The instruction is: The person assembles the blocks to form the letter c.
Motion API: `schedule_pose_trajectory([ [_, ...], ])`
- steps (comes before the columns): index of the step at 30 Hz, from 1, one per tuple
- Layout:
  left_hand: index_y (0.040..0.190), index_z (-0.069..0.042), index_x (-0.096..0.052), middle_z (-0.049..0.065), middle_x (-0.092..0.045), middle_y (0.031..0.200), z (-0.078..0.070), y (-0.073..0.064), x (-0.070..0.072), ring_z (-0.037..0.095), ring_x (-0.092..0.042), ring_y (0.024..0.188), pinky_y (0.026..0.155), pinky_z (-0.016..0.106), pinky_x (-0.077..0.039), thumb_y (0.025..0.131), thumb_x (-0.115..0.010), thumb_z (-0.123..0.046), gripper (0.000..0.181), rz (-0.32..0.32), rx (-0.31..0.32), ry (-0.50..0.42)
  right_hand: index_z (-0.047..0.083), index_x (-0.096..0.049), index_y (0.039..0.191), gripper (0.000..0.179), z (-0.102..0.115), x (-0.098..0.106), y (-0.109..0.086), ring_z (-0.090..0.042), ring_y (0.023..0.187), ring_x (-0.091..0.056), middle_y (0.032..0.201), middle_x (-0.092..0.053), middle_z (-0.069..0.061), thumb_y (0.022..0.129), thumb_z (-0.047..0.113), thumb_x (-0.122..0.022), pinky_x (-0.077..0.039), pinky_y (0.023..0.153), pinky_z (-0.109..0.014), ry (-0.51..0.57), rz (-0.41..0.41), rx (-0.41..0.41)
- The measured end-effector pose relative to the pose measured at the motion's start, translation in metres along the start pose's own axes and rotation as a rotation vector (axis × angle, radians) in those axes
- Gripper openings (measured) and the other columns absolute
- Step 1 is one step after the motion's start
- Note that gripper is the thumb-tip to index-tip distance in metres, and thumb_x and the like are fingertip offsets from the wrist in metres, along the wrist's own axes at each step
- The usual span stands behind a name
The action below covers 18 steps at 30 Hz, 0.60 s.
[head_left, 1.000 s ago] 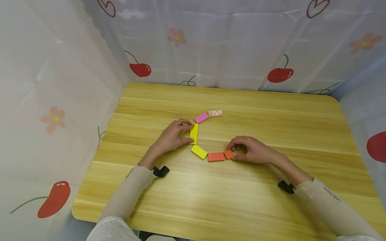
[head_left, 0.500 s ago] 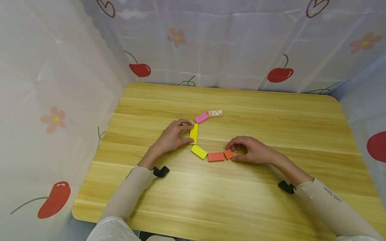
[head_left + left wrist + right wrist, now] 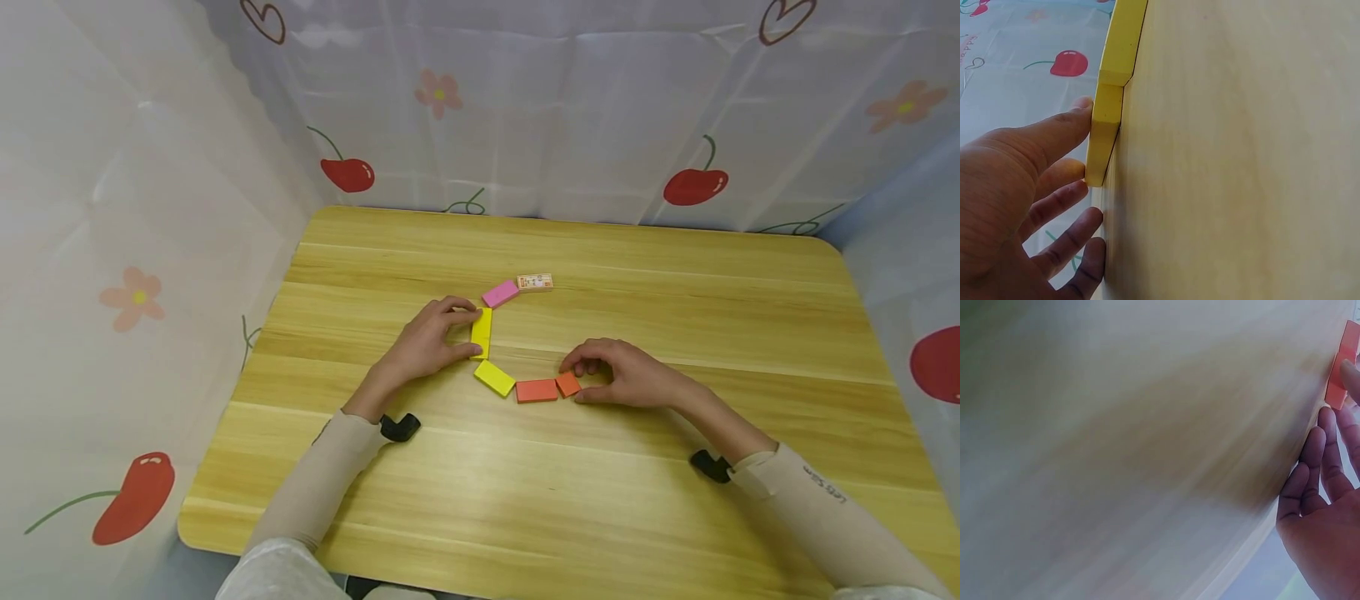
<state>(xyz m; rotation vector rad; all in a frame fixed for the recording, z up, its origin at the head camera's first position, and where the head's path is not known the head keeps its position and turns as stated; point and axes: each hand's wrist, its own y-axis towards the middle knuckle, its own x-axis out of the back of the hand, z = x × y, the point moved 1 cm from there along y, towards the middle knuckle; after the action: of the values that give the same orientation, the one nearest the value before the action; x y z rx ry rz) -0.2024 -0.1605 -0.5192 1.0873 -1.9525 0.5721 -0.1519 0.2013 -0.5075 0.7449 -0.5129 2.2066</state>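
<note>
Several flat blocks form a curved chain on the table. My left hand (image 3: pixel 429 340) pinches a long yellow block (image 3: pixel 482 335) between thumb and forefinger, one at each end; its other fingers spread low by the tabletop in the left wrist view. Below it lies a second yellow block (image 3: pixel 495 377), then a red-orange block (image 3: pixel 537 391). At the chain's right end, a small orange block (image 3: pixel 567 384) sits between the thumb and forefinger of my right hand (image 3: pixel 626 373). Above the long yellow block are a pink block (image 3: pixel 501 293) and a printed pale block (image 3: pixel 535 282).
The wooden table (image 3: pixel 675 275) has rounded corners and stands against a white curtain (image 3: pixel 525 125) printed with cherries and flowers. Curtains also hang at both sides. A black wrist mount (image 3: pixel 401 427) juts from the left sleeve, and another black mount (image 3: pixel 709 467) from the right.
</note>
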Motion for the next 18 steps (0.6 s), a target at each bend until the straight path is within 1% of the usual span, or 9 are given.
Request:
schedule_pose_trajectory([
  [5,0.150,-0.016,-0.065,0.000,-0.056,0.154,0.0000,0.0003,-0.0004,0.029,-0.052,0.142,0.115,0.052,-0.050,0.096,-0.082,-0.043,0.063,-0.010,-0.005,-0.004,0.026,-0.076,0.123,0.039,-0.0012,-0.0009,0.0007,-0.012,0.101,-0.063,0.114,-0.072,0.010,0.087,0.025,-0.092,-0.054,0.092,-0.027,-0.017,-0.008,0.016],
  [11,0.149,-0.015,-0.066,0.000,-0.057,0.154,0.0012,0.0011,-0.0013,0.029,-0.053,0.141,0.116,0.052,-0.050,0.096,-0.082,-0.043,0.062,-0.014,-0.014,0.007,0.022,-0.076,0.123,0.039,-0.0013,-0.0034,0.0002,-0.016,0.099,-0.063,0.110,-0.072,0.005,0.088,0.025,-0.092,-0.054,0.090,-0.029,-0.016,-0.020,0.043],
  [18,0.149,-0.015,-0.067,0.000,-0.057,0.154,0.0012,0.0015,-0.0021,0.029,-0.053,0.141,0.116,0.052,-0.049,0.095,-0.083,-0.043,0.062,-0.015,-0.020,0.009,0.024,-0.075,0.124,0.041,-0.0002,-0.0038,-0.0010,-0.015,0.100,-0.062,0.108,-0.070,0.006,0.087,0.028,-0.092,-0.052,0.092,-0.028,-0.022,-0.007,0.011],
])
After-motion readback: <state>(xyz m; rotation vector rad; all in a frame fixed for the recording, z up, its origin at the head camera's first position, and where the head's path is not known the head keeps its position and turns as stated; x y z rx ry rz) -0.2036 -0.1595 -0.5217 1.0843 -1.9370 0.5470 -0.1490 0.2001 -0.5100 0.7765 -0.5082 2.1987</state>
